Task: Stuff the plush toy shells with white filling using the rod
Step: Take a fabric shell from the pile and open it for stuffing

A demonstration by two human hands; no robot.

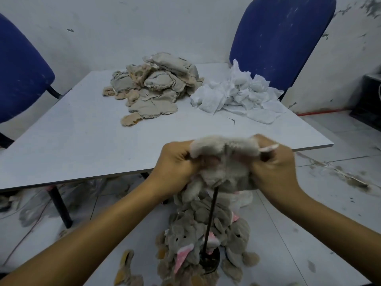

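Both hands grip 1 grey plush shell (223,159) in front of the near edge of the tabletop (82,141); the left hand (177,162) bunches its left side with curled fingers; the right hand (274,162) clutches its right side; a dark rod (210,219) rises from a round base (210,263) on the floor into the shell; grey plush toys (198,234) are heaped around the rod; beige inside-out shells (152,87) and white filling (237,93) lie at the far side of the tabletop, touching each other.
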